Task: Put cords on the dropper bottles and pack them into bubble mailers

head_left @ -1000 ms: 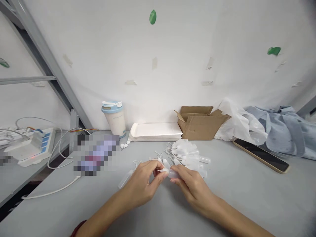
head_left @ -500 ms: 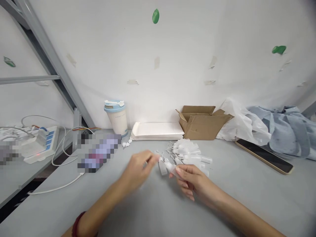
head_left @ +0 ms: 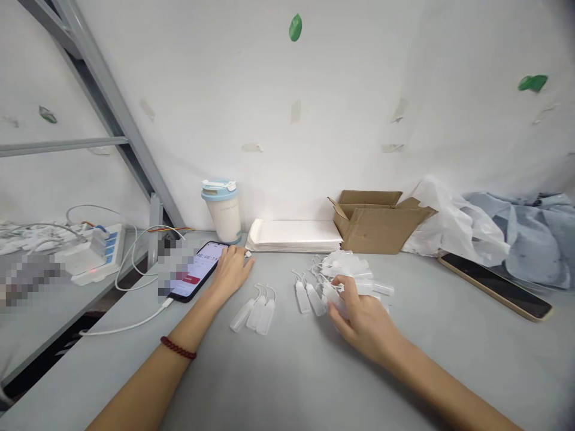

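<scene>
My left hand lies with its fingers stretched out beside the right edge of a lit phone with a running timer. A small white bit shows at its fingertips; whatever is under the palm is hidden. My right hand has thumb and forefinger around a small translucent plastic dropper bottle at the near edge of a pile of similar bottles. Two dropper bottles with thin bent nozzles lie just left of it. Three more dropper bottles lie between my hands.
Behind stand a lidded cup, a stack of white padded envelopes and an open cardboard box. A white plastic bag, blue cloth and second phone are at right. A power strip and cables lie left.
My left hand has moved left, away from the bottle in my right hand, to beside the phone. My right hand has shifted right to the pile. The three bottles have come into view.
</scene>
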The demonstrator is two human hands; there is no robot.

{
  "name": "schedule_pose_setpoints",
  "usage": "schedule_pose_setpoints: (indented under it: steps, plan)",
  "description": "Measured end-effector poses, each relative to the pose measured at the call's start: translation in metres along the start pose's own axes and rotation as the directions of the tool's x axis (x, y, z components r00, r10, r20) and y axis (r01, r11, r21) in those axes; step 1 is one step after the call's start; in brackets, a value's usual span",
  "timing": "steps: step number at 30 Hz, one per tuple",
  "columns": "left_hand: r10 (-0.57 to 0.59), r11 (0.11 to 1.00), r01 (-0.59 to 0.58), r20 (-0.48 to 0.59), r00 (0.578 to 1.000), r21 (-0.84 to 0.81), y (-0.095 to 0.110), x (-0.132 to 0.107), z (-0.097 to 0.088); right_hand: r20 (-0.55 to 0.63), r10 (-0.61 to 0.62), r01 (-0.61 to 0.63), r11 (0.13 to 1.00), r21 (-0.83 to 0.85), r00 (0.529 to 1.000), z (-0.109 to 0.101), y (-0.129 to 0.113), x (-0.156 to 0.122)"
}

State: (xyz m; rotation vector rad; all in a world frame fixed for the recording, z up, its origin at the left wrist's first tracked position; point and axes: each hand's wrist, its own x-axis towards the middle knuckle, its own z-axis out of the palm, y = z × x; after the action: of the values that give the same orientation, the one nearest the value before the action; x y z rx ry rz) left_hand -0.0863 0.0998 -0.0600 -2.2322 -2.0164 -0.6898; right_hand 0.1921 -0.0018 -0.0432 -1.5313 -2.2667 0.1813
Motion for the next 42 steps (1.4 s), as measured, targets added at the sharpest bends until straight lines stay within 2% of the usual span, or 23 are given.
schedule_pose_setpoints:
  steps: [3,5,9,12,13,16,19,22,27,30,33,37,38,39,40,42]
  plan:
    - [0.003,0.999,-0.002,0.009,1.0,-0.034,0.005,-0.001,0.001,-0.057,-0.026,0.017,0.986,-0.163,0.998,0.002,-0.002,0.003]
    - [-0.004,0.998,0.004,0.004,1.0,-0.068,0.008,-0.003,-0.001,-0.056,-0.009,-0.005,0.97,-0.245,0.998,-0.004,-0.003,0.008]
    - [-0.026,0.986,0.02,-0.038,0.999,-0.165,0.014,-0.005,-0.009,-0.028,0.106,-0.109,0.931,-0.349,0.994,-0.034,-0.013,0.026]
    - [-0.059,0.967,0.034,-0.089,0.994,-0.253,0.018,-0.005,-0.018,-0.051,0.125,-0.135,0.913,-0.384,0.991,-0.05,-0.038,0.037]
    - [-0.074,0.959,0.042,-0.105,0.992,-0.281,0.019,-0.004,-0.021,-0.028,0.101,-0.104,0.935,-0.34,0.995,-0.049,-0.049,0.04]
    - [-0.119,0.935,0.064,-0.137,0.983,-0.35,0.023,-0.004,-0.025,0.208,0.01,0.01,0.996,-0.092,0.978,-0.029,-0.081,0.041]
    - [-0.135,0.915,0.064,-0.153,0.979,-0.398,0.025,-0.005,-0.026,0.283,-0.022,0.03,0.999,-0.025,0.959,-0.002,-0.098,0.043]
    - [-0.131,0.896,0.046,-0.163,0.978,-0.442,0.027,-0.006,-0.025,0.312,-0.002,-0.001,1.0,0.01,0.95,0.011,-0.099,0.048]
    - [-0.131,0.849,0.017,-0.18,0.975,-0.528,0.032,-0.009,-0.023,0.361,0.042,-0.07,0.995,0.066,0.932,0.01,-0.092,0.055]
    - [-0.149,0.807,0.018,-0.174,0.973,-0.59,0.036,-0.008,-0.021,0.351,0.045,-0.081,0.993,0.089,0.935,0.011,-0.09,0.056]
    - [-0.194,0.74,0.061,-0.126,0.973,-0.67,0.041,-0.009,-0.021,0.274,0.048,-0.076,0.993,0.091,0.961,0.011,-0.084,0.053]
    - [-0.265,0.587,0.146,-0.019,0.964,-0.796,0.058,-0.02,-0.032,0.099,0.06,-0.064,0.997,0.039,0.993,0.003,-0.06,0.038]
    - [-0.261,0.543,0.161,0.016,0.965,-0.824,0.064,-0.025,-0.037,0.042,0.038,-0.038,0.999,0.009,0.998,0.001,-0.051,0.033]
    - [-0.243,0.504,0.174,0.054,0.969,-0.846,0.07,-0.03,-0.042,-0.116,-0.082,0.075,0.995,-0.063,0.99,-0.001,-0.042,0.027]
    - [-0.212,0.46,0.19,0.101,0.972,-0.867,0.077,-0.035,-0.048,-0.252,-0.197,0.166,0.976,-0.142,0.947,-0.002,-0.033,0.021]
    - [-0.055,0.327,0.288,0.286,0.957,-0.9,0.088,-0.045,-0.058,-0.431,-0.37,0.268,0.922,-0.28,0.823,-0.004,-0.017,0.011]
